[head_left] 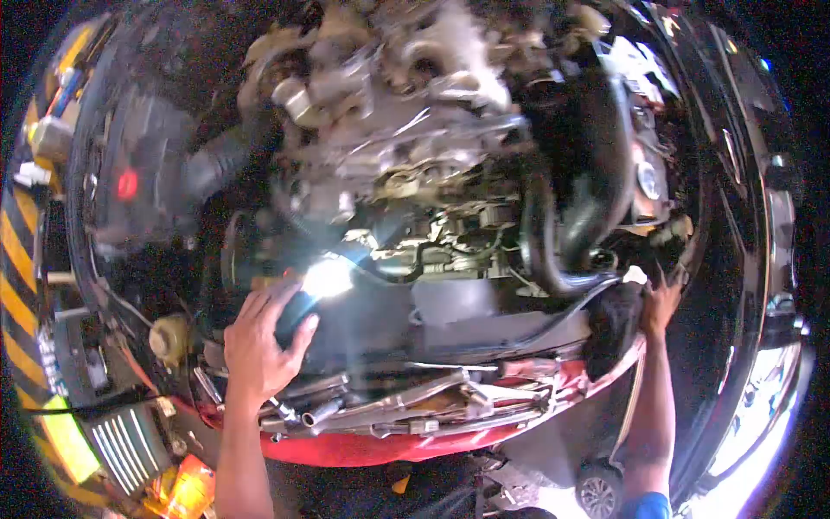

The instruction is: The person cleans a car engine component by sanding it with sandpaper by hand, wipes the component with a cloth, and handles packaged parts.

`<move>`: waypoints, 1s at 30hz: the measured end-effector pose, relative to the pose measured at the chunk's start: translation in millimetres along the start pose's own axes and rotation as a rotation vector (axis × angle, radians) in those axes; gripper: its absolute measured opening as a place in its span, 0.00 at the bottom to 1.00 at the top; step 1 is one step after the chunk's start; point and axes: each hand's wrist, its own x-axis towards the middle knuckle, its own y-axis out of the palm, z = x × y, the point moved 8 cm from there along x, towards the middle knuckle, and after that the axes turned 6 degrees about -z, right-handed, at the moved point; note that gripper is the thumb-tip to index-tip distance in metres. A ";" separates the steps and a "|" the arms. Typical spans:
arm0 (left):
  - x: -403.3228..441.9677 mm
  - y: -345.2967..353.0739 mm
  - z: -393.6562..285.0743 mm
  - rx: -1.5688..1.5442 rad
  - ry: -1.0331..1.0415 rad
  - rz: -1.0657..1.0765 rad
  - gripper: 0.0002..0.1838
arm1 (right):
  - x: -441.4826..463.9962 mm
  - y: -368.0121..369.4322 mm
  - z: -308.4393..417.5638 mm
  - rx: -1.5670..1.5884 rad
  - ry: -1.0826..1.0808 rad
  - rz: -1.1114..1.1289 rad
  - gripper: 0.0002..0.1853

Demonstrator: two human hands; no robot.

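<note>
Near a bright work light at the front of an open engine bay is my left hand, its fingers spread around the light's dark body. The light shines onto the engine. At the bay's right side, my right hand reaches in beside a thick black hose; its fingertips are among dark parts, and what they touch is hidden. Several metal sockets and ratchets lie along the red front edge of the car, between my two forearms.
A black box with a red mark sits at the bay's left. Beyond the left fender are yellow-and-black stripes and an orange packet. A car wheel shows at the bottom right. The engine's upper part is blurred.
</note>
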 end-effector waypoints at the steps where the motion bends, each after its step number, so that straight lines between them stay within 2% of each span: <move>1: 1.2 -0.3 -2.7 -0.012 -0.027 0.020 0.20 | 1.8 -13.8 8.1 0.038 -0.033 -0.057 0.30; 3: 2.7 -0.2 -7.1 -0.030 -0.079 0.065 0.20 | -1.0 -71.1 35.7 0.152 0.166 0.113 0.31; 4: 2.5 -0.4 -8.5 -0.013 -0.076 0.049 0.19 | -1.9 -48.9 22.2 0.163 0.158 0.056 0.32; 6: 3.2 -1.1 -12.9 -0.001 -0.047 0.016 0.18 | -4.4 -64.4 21.2 0.179 0.175 0.007 0.31; 7: 4.1 -0.9 -13.4 0.006 -0.108 0.057 0.18 | -5.0 -63.0 18.6 0.151 0.143 -0.055 0.30; 9: 6.4 1.2 -9.4 -0.030 -0.166 0.071 0.16 | -4.3 -63.4 14.0 0.250 0.260 0.018 0.29; 10: 10.6 1.6 -8.4 -0.067 -0.237 0.086 0.15 | -3.7 -68.5 13.5 0.322 0.272 0.002 0.28; 11: 16.4 -2.5 -13.9 -0.105 -0.268 0.008 0.15 | -3.4 -74.9 14.4 0.259 0.236 0.009 0.29; 13: 25.7 -10.0 -34.7 -0.186 -0.339 -0.141 0.15 | 0.1 -67.0 10.3 0.258 0.250 -0.023 0.28; 14: 40.3 -21.5 -82.5 -0.210 -0.407 -0.078 0.16 | -0.4 -69.0 8.0 0.306 0.321 0.005 0.29; 15: 51.1 -18.3 -110.8 -0.311 -0.292 -0.162 0.16 | 0.8 -69.0 8.0 0.310 0.331 0.011 0.30; 17: 75.7 1.1 -172.3 -0.462 -0.207 -0.072 0.15 | 0.9 -65.6 6.0 0.319 0.355 0.025 0.32; 21: 127.1 39.9 -304.3 -0.524 0.210 0.032 0.13 | 3.1 -64.0 1.5 0.338 0.360 0.045 0.33; 23: 154.9 46.7 -365.5 -0.499 0.437 -0.025 0.12 | 3.5 -62.5 -0.7 0.323 0.363 0.040 0.34; 25: 197.2 62.9 -400.6 -0.460 0.511 -0.121 0.13 | 6.1 -67.4 -1.2 0.327 0.358 0.031 0.34; 27: 252.8 78.4 -427.4 -0.359 0.484 -0.255 0.14 | 7.9 -68.4 -2.9 0.337 0.371 0.084 0.34; 30: 320.3 113.7 -451.3 -0.039 0.546 -0.402 0.28 | 9.7 -71.2 -6.5 0.354 0.370 0.062 0.32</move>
